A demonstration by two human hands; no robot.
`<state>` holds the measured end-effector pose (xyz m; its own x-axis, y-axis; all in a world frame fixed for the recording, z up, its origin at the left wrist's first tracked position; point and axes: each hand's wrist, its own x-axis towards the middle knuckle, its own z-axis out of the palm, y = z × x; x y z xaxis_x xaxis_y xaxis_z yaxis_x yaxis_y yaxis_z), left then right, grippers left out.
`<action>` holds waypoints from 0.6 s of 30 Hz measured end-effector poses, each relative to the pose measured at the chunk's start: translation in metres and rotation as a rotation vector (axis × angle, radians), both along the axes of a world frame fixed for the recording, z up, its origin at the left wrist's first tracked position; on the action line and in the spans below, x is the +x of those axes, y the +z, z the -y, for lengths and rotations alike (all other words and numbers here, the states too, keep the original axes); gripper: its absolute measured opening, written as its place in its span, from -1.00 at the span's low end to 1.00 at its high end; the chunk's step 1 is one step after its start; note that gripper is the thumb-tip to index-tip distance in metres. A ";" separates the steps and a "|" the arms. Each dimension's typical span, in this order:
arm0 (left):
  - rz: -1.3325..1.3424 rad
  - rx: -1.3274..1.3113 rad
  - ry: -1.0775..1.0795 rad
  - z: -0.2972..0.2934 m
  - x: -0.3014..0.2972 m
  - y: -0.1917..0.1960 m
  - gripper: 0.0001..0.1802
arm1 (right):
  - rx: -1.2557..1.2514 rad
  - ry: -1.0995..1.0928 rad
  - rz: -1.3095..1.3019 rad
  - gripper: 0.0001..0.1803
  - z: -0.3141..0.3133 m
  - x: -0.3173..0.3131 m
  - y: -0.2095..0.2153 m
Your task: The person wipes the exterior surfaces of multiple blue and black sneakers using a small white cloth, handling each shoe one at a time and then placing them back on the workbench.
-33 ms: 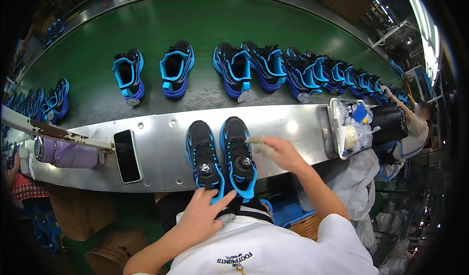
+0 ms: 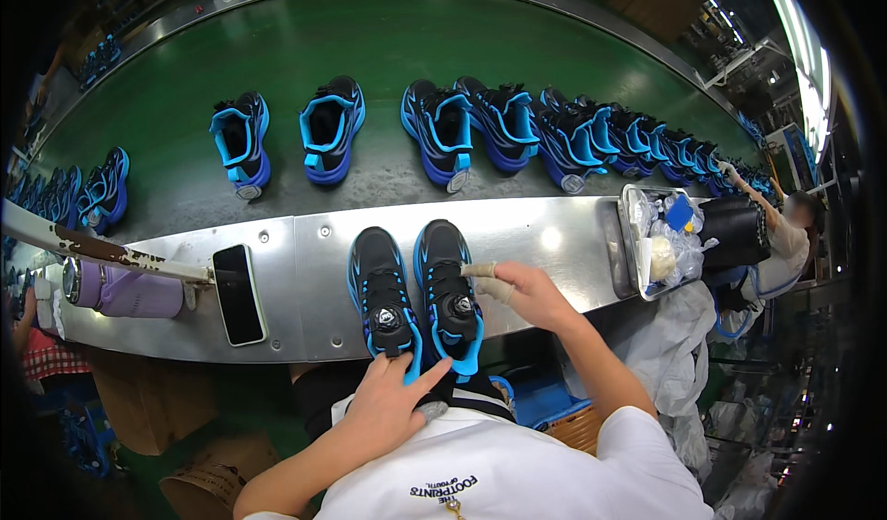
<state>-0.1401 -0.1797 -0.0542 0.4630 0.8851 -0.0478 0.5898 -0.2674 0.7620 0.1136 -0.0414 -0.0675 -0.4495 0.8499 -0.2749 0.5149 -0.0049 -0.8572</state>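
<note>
A pair of black sneakers with blue trim lies on the metal ledge before me, toes pointing away. The left sneaker (image 2: 377,261) and the right sneaker (image 2: 443,254) each carry a round dial on the tongue. My left hand (image 2: 383,405) is at their heels with its fingers spread, fingertips touching the left sneaker's collar and one digit by the right sneaker's heel. Pale finger covers are on my right hand (image 2: 527,292). Its index finger stretches out to the right sneaker's lacing, and the other fingers are partly bent, holding nothing visible.
Several matching sneakers (image 2: 436,134) stand on the green belt (image 2: 370,40) beyond the ledge. To the left are a phone (image 2: 238,294), a purple bottle (image 2: 139,291) and a worn metal bar (image 2: 102,247). A tray (image 2: 632,208) of plastic-wrapped items sits right, near another person (image 2: 781,243).
My right hand has shifted slightly left, its index finger straighter and further over the right sneaker. My left hand stays at the heels.
</note>
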 end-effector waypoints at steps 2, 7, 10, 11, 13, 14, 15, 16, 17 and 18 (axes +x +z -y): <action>-0.231 -0.062 -0.048 -0.012 0.022 -0.010 -0.29 | 0.142 0.102 0.035 -0.62 0.003 -0.001 0.004; -0.269 0.071 0.048 -0.020 0.056 -0.042 -0.41 | 0.137 0.221 0.108 -0.55 0.013 -0.006 0.013; -0.287 0.122 0.111 -0.026 0.065 -0.043 -0.51 | 0.202 0.148 0.076 -0.59 0.011 -0.008 0.020; -0.258 0.124 0.121 -0.027 0.065 -0.040 -0.54 | 0.228 0.145 0.096 -0.59 0.009 -0.009 0.021; -0.235 0.131 0.138 -0.026 0.054 -0.032 -0.58 | 0.259 0.149 0.109 -0.60 0.007 -0.017 0.026; -0.213 0.133 0.136 -0.021 0.042 -0.026 -0.59 | 0.207 0.205 0.083 -0.59 0.005 -0.022 0.030; -0.192 0.136 0.137 -0.016 0.028 -0.020 -0.59 | 0.156 0.263 0.058 -0.59 0.004 -0.027 0.035; -0.178 0.105 0.134 -0.012 0.009 -0.012 -0.59 | 0.096 0.226 0.059 -0.58 0.004 -0.038 0.045; -0.156 0.125 0.142 -0.015 -0.013 0.006 -0.57 | 0.151 0.181 0.018 -0.59 -0.003 -0.046 0.051; -0.135 0.145 0.149 -0.019 -0.036 0.022 -0.56 | 0.204 0.137 -0.025 -0.60 -0.011 -0.059 0.056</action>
